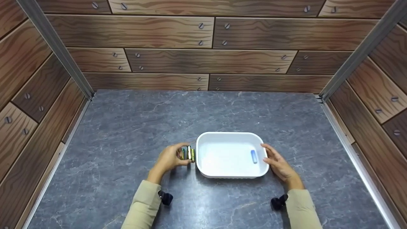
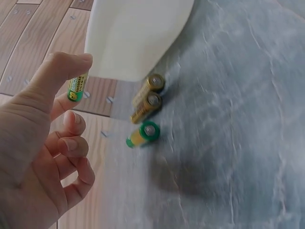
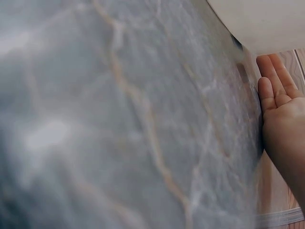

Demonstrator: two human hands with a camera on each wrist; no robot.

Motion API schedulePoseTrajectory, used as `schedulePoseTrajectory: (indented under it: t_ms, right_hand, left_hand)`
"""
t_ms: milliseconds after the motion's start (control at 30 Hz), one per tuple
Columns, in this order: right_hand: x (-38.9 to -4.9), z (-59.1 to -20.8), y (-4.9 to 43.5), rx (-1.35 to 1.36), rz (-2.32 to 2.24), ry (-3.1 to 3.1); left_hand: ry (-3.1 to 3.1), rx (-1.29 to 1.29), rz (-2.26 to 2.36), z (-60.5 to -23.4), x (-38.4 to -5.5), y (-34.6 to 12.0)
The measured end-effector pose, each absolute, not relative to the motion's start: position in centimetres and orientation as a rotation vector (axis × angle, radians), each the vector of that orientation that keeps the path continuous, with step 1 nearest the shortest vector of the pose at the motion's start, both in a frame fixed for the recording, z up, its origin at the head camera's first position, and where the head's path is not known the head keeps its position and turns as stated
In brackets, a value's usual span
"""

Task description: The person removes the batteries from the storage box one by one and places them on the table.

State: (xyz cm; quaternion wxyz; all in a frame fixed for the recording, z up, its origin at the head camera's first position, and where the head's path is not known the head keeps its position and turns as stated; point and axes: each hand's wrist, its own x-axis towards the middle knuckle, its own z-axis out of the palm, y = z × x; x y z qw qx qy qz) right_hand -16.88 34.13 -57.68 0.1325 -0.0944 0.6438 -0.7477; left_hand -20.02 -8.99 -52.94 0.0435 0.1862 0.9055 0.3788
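My left hand (image 1: 170,156) pinches a green-and-yellow battery (image 2: 77,88) between thumb and index finger, just off the tray's left end. Its other fingers curl loosely. Beneath it on the tabletop, two gold batteries (image 2: 147,109) and a green-ended battery (image 2: 143,134) sit side by side, metal ends toward the left wrist camera. The white tray (image 1: 233,175) stands in front of me, with a small blue cylinder (image 1: 254,156) inside near its right end. At that end my right hand (image 1: 281,165) touches the rim with its fingertips; in the right wrist view its visible fingers are straight beside the tray wall.
The grey marbled tabletop (image 1: 143,121) extends around the tray. Wood-patterned panels (image 1: 210,60) wall it in at the back and both sides, with metal rails (image 1: 359,165) along the side edges. A dark wrist camera (image 1: 166,197) sits at each cuff.
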Motion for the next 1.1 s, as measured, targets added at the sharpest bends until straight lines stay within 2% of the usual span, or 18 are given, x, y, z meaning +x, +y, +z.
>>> schedulePoseTrajectory:
  t_ms: [800,1100]
  right_hand:
    - [-16.8,-57.5,34.0,-0.258,-2.176,1.89]
    - [-16.9,-57.8,34.1,-0.349,-2.178,1.861]
  left_hand:
    - [2.815,0.464,1.089,-54.8,-20.4,-11.1]
    - [2.809,0.414,1.053,-55.3,-20.4,-11.6]
